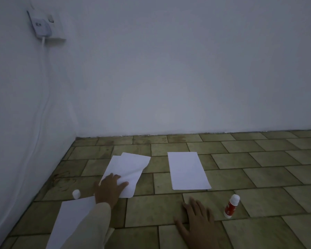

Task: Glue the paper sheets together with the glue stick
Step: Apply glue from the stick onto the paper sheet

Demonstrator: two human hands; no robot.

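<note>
On the tiled floor lie two overlapping white sheets (127, 169), slightly curled at the right edge. My left hand (109, 190) presses flat on their near end with spread fingers. A single white sheet (187, 170) lies to the right, flat and apart. Another sheet (70, 221) lies near left, partly under my left sleeve. A red and white glue stick (231, 206) stands upright at the right. My right hand (197, 225) rests flat on the bare tiles, left of the glue stick, holding nothing. A small white cap (76, 194) stands left of my left hand.
White walls meet in a corner at the back left. A wall socket with a plug (43, 26) sits high on the left wall, and its white cable (41, 108) hangs down to the floor. Tiled floor (258, 177) stretches right.
</note>
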